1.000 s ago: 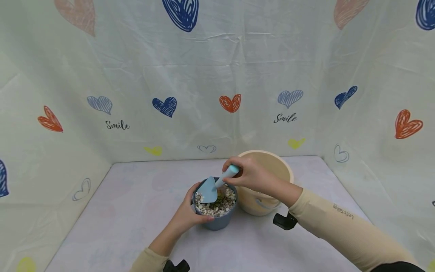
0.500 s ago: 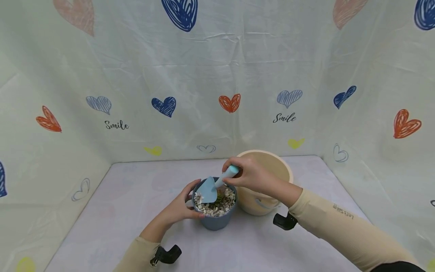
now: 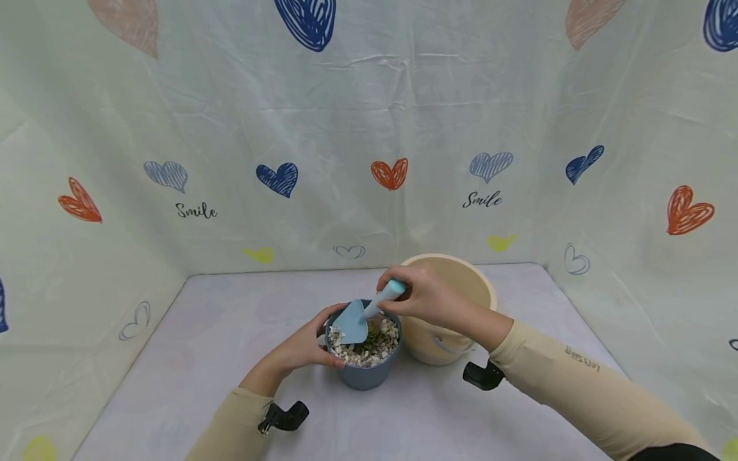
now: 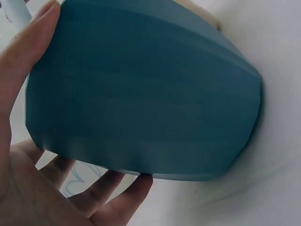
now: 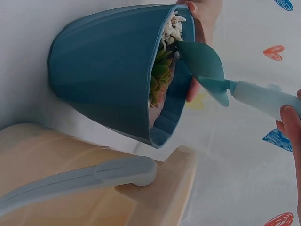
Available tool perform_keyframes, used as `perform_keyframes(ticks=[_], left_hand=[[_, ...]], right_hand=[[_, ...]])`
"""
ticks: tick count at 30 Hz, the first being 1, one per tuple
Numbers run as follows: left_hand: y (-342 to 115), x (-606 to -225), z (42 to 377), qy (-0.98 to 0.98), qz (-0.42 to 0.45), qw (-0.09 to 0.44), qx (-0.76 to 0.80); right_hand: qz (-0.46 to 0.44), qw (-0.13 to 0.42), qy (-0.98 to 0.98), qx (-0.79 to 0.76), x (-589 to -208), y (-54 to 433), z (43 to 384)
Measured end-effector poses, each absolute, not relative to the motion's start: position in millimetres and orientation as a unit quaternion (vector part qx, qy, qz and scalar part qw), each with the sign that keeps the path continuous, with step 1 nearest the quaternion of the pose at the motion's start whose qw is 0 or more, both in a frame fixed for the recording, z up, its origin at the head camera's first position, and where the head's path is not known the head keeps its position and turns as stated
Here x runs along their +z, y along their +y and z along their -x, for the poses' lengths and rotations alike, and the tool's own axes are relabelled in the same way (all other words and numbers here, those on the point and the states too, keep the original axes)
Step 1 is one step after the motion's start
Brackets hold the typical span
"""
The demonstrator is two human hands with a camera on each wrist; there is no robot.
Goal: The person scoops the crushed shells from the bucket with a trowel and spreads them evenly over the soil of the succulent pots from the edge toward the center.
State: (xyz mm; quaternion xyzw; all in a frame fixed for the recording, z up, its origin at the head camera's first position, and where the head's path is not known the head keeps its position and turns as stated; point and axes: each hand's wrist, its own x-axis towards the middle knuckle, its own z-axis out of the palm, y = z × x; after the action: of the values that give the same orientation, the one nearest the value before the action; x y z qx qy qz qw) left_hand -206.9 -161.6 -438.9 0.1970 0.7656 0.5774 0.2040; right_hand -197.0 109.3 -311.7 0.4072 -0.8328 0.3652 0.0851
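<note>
A blue-grey flowerpot [image 3: 364, 376] stands upright on the table, holding a small green succulent [image 5: 160, 71] and white pebbles [image 3: 377, 352]. My left hand [image 3: 303, 346] grips the pot from its left side, thumb at the near rim and fingers round the far side. In the left wrist view the thumb and fingertips lie against the pot wall [image 4: 141, 94]. My right hand [image 3: 423, 294] pinches the handle of a light blue hand trowel [image 3: 353, 324]. The trowel's blade slants over the pot's left part, its tip at the pebbles.
A cream bucket [image 3: 441, 349] with a grey handle [image 5: 117, 172] stands right behind the pot, partly hidden by my right forearm. A white curtain [image 3: 334, 115] printed with hearts encloses the table [image 3: 230, 320] at the back and sides.
My left hand has slid a little left on the pot, its thumb drawing back along the near rim and its wrist swinging left. The right hand and trowel have hardly moved.
</note>
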Motion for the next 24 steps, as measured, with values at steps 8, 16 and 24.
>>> perform_keyframes(ticks=[8,16,24], left_hand=[[-158,-439,202,0.772,-0.173,0.192,0.581],[-154,-440,195,0.780,-0.143,0.175,0.584],[-151,-439,187,0.783,-0.119,0.159,0.590]], right_hand=[[-0.409,0.089,-0.832,0.365,-312,109,197],[-0.411,0.094,-0.830,0.366,-312,108,197],[-0.416,0.098,-0.827,0.366,-311,108,197]])
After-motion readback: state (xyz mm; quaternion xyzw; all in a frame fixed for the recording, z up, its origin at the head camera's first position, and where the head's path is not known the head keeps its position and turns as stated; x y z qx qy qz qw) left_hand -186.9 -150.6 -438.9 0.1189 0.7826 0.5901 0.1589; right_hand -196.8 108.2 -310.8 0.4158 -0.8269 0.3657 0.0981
